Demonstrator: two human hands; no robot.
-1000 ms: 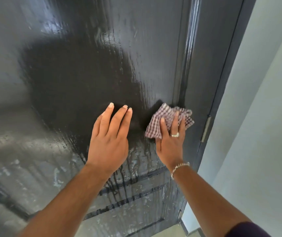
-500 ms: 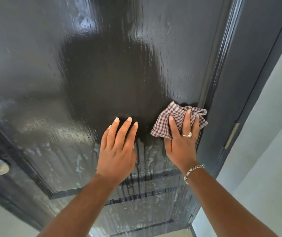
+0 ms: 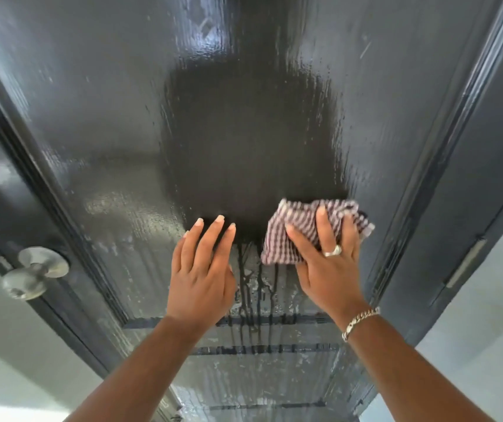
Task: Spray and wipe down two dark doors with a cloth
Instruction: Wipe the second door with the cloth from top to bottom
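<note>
Checked cloth (image 3: 292, 236) is now pressed flat on the dark door (image 3: 244, 132) by the right hand (image 3: 329, 263), fingers spread over it, thumb tucked at its lower edge. Compared with a second ago, it has been shifted left, off the right-hand moulding (image 3: 445, 141) toward panel centre, so the stroke is judged to be running leftward across the wet patch. Left hand (image 3: 204, 269) is kept flat on the panel just left of the cloth, fingers straight, holding nothing; the hands are close but not touching. Drips (image 3: 250, 287) are seen running down between them onto the lower rails, still unwiped. Room leftward is blocked by the bracing hand; further left, panel is bounded by moulding, knob (image 3: 35, 272) beyond. Hinge (image 3: 465, 263) edge lies right.
</note>
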